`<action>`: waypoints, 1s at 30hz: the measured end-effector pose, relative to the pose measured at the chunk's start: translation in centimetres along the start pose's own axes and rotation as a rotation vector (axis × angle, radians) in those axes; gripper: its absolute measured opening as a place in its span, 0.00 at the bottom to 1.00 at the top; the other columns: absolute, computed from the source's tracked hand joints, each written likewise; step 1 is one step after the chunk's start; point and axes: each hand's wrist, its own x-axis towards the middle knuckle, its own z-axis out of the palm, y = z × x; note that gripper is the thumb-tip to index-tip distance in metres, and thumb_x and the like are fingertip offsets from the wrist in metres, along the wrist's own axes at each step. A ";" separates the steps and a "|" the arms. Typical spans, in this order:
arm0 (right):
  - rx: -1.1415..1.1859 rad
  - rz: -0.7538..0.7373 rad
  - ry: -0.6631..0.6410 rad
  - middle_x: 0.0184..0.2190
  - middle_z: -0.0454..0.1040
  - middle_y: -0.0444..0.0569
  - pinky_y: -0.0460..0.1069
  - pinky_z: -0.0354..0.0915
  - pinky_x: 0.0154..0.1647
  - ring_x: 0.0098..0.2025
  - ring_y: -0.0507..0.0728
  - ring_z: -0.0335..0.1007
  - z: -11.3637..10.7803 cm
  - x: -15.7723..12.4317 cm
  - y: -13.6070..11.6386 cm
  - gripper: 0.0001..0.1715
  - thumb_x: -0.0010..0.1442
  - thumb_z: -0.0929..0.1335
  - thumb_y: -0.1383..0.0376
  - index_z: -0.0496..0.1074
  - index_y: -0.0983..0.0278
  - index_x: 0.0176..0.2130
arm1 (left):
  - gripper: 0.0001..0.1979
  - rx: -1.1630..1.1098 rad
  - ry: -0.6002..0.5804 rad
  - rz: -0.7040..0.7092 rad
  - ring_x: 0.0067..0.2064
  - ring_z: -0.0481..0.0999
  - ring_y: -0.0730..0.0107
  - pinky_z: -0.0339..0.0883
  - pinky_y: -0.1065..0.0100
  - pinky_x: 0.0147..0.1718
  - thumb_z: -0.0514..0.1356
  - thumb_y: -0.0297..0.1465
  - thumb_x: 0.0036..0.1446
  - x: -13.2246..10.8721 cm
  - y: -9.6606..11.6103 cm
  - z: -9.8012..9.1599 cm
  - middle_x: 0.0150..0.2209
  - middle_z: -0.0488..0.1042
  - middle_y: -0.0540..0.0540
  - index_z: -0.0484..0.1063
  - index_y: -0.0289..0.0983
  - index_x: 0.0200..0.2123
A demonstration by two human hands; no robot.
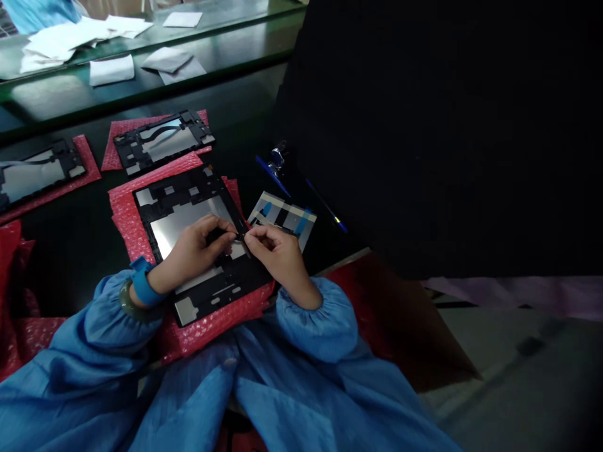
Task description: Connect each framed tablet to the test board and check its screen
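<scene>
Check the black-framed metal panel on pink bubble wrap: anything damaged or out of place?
No damage shows on the black-framed metal panel. One oddity: its right edge seems to overhang the pink bubble wrap beneath it, beside a loose grey-and-blue striped sheet.

Blue sleeve, red bubble wrap, black frame, silver panel, blue-striped grey card

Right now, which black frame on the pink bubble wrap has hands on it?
The closest frame, on pink bubble wrap: the left hand and right hand both touch it. The frame behind it and the far-left frame have no hands on them.
</scene>
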 end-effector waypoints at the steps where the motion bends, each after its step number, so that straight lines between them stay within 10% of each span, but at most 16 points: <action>1: 0.000 0.003 -0.001 0.24 0.73 0.43 0.44 0.63 0.25 0.23 0.48 0.63 0.0 0.0 0.0 0.11 0.55 0.69 0.58 0.75 0.64 0.29 | 0.11 0.000 0.005 0.002 0.27 0.77 0.67 0.70 0.66 0.29 0.60 0.39 0.58 0.0 0.0 0.0 0.27 0.75 0.48 0.72 0.37 0.34; 30: 0.011 0.052 -0.017 0.21 0.71 0.42 0.44 0.64 0.24 0.22 0.49 0.64 0.0 0.1 -0.5 0.11 0.54 0.68 0.58 0.74 0.63 0.29 | 0.09 0.014 0.032 0.002 0.27 0.78 0.68 0.69 0.68 0.29 0.61 0.38 0.57 0.0 -0.2 0.1 0.25 0.77 0.50 0.74 0.38 0.35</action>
